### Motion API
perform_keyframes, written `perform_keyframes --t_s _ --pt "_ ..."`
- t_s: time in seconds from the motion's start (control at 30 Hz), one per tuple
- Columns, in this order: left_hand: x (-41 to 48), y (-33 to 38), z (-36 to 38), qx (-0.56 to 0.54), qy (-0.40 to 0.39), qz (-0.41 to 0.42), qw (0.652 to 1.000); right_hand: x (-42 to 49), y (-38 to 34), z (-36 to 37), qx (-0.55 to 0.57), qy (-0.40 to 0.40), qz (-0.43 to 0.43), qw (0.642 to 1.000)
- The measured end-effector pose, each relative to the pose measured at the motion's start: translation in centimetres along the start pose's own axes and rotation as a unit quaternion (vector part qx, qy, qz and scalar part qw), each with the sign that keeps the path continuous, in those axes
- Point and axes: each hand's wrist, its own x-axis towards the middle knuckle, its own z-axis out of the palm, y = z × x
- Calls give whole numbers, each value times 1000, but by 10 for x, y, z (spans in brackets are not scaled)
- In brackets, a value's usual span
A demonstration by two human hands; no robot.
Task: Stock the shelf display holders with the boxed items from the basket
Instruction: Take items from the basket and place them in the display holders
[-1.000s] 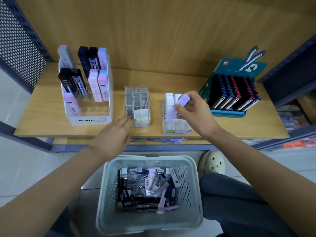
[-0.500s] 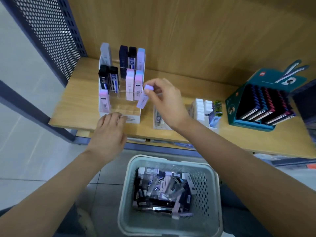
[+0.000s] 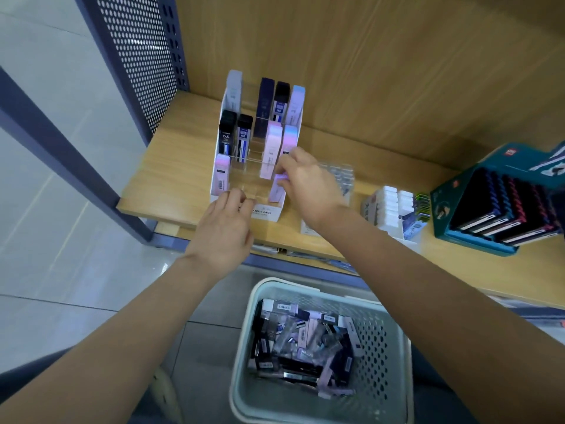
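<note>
The job looks part done, by my reckoning well short of halfway. The white tiered cardboard display holder with clear plastic dividers [image 3: 266,213] stands on the pale wooden shelf [image 3: 171,166]. It carries four slim boxes in the back row and four in the middle row, each row with one open slot. The front row has a single lilac box at its left end [image 3: 221,174]. The slots between that box and the right end are bare.

Below the shelf, on the floor, the pale grey-green perforated plastic basket [image 3: 394,347] holds a deep jumble of black, navy and lilac boxed items [image 3: 305,347]. Plenty is left to place.

The step in hand is seating one more: a small pale lilac box [image 3: 276,191] sits upright, slightly tilted, in the front row's rightmost slot. Whether its base has reached the bottom I cannot tell.

The right hand [image 3: 308,185] reaches in from the right, palm down, wrist low over the shelf. Its thumb and first fingers [image 3: 282,166] are narrowed into a pinch on the top of that box.

The left hand [image 3: 226,228] comes straight up from below, back of the hand to the camera. Its fingers are loosely bent and hold nothing. Their tips touch the holder's front lip just above the printed panel, seemingly to steady it.
</note>
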Motion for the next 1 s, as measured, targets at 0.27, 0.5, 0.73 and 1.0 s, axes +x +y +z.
perform_keyframes --t_s 0.27,0.5,0.73,1.0 --pt "-6 -5 2 -3 8 11 1000 0 0 11 -134 91 -21 987" --pt "-10 -3 0 6 -11 13 1000 -12 1 4 -137 132 -54 980" --pt "-35 15 -1 27 27 12 999 -96 15 11 -31 145 -72 986" --pt "-99 80 55 -68 -153 102 981 -223 59 98 138 -178 64 972"
